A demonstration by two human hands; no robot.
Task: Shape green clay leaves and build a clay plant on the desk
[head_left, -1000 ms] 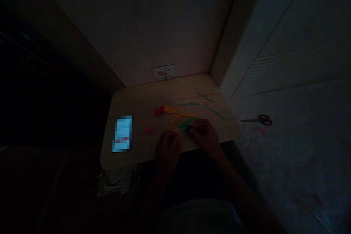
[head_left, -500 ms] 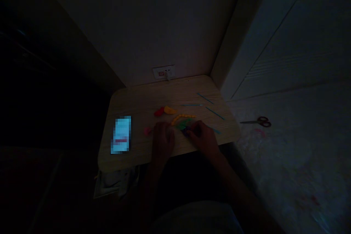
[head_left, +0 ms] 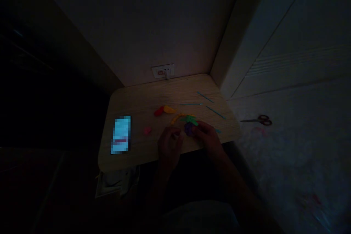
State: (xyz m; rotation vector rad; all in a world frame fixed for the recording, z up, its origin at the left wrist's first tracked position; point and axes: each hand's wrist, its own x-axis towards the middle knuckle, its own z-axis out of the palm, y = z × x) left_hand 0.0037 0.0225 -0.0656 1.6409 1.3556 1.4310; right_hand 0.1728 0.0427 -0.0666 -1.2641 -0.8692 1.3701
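My right hand (head_left: pixel 207 135) has its fingertips closed on a purple lump of modelling clay (head_left: pixel 188 129), near the front of the small wooden table. Leaf-like green clay (head_left: pixel 190 119) spreads from the top of the lump. Just left of it, my left hand (head_left: pixel 169 144) is closed with thumb and finger pressed together; I cannot make out what is between them. A beaded yellow clay strand (head_left: pixel 178 118) curves behind the green leaves. Beyond my left hand lies a small pink clay lump (head_left: pixel 147 131). The dim light blurs fine details.
Red clay (head_left: pixel 159 111) and orange clay (head_left: pixel 169 109) lie further back on the table (head_left: pixel 137 98). Several thin blue-green sticks (head_left: pixel 215 112) are at its right. A lit phone (head_left: pixel 121 134) lies left. Scissors (head_left: pixel 257 120) rest on a pale surface beyond the right edge.
My left hand has moved right, towards the purple lump, uncovering the pink clay. The purple and green piece is turned and shows more. My right hand has shifted slightly right.
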